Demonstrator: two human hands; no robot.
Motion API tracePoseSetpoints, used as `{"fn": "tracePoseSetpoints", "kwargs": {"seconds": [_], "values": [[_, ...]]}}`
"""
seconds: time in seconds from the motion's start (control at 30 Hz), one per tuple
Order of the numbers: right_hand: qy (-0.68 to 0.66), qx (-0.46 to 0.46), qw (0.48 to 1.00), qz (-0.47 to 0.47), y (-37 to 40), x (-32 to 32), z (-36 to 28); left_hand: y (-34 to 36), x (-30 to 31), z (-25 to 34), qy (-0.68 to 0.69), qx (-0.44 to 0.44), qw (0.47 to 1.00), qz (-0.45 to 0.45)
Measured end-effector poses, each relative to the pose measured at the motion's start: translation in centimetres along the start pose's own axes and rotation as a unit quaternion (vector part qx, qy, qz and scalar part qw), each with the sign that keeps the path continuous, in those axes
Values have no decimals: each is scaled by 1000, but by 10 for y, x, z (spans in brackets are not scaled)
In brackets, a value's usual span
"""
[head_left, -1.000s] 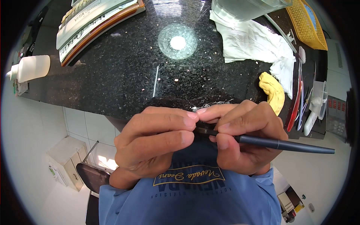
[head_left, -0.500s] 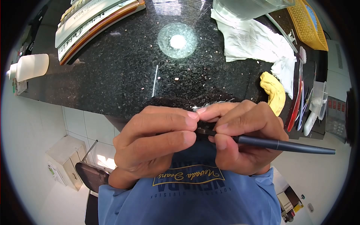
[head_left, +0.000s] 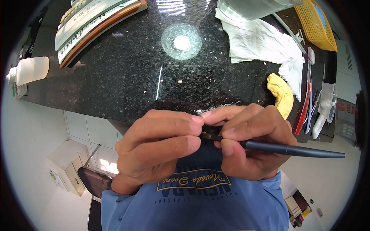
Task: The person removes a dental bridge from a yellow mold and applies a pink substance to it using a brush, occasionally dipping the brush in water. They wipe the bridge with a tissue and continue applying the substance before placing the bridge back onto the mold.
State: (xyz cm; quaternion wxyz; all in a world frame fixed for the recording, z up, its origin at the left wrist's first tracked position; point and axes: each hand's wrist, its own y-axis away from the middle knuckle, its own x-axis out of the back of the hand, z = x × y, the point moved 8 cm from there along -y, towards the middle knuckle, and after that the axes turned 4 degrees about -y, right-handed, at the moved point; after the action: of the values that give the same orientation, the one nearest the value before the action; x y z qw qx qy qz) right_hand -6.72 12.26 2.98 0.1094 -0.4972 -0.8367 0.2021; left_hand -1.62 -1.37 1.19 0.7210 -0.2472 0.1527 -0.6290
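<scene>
My right hand grips a slim dark blue-grey brush like a pen. Its handle points off to the right, and its short brownish tip reaches toward my left fingertips. Opposite it, my left hand is closed in a pinch; whatever sits between those fingers is hidden. The index fingertips of both hands meet just above the brush tip. Both hands are held in front of the blue shirt, at the near edge of the black speckled counter.
Yellow putty lies right of my hands, beside a white cloth. A red-handled toothbrush, other tools and a yellow basket are farther right. A glass disc, VITA shade guide and white bottle are also on the counter.
The brush tip shows slightly differently near my left fingertips, and the view has shifted a touch. Both hands keep nearly the same position and grip.
</scene>
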Motion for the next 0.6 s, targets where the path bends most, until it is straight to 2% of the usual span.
{"fn": "tracePoseSetpoints", "kwargs": {"seconds": [0.03,0.37,0.6], "values": [[0,-9,1000,4,0,1,1,1,3,0,33,-5,999,29],[-6,8,1000,-9,-1,0,0,2,3,0,18,-10,1000,24],[9,2,1000,17,0,2,1,2,3,0,20,-5,999,27]]}}
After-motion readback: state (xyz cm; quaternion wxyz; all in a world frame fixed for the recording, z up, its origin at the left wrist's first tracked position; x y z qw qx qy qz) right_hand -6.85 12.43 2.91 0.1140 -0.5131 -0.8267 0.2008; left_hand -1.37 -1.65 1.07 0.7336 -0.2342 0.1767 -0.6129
